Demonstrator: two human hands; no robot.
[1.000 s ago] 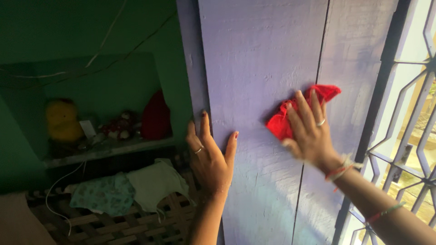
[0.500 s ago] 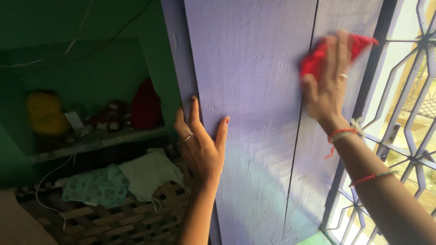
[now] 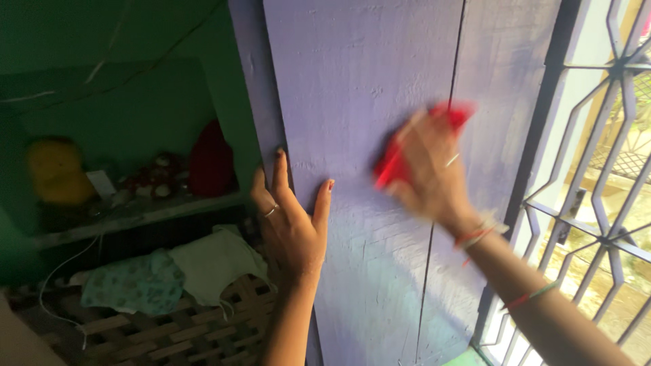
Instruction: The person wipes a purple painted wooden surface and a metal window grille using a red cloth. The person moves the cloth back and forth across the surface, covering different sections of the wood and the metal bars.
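Right hand (image 3: 430,173) pressing red cloth (image 3: 393,163) beneath fingers, left hand (image 3: 288,220) flat, purple door (image 3: 359,88)

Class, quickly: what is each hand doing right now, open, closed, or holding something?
Left hand: open, flat against the purple shutter.
Right hand: pressing a red cloth on the shutter; blurred.

Matt purple painted wooden door (image 3: 359,102), soft red cloth (image 3: 393,163), metal grille (image 3: 610,135)

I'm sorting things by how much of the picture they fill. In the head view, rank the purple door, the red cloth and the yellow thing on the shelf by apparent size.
1. purple door, by far.
2 and 3. red cloth and yellow thing: unsure; the cloth is blurred and partly hidden by the right hand.
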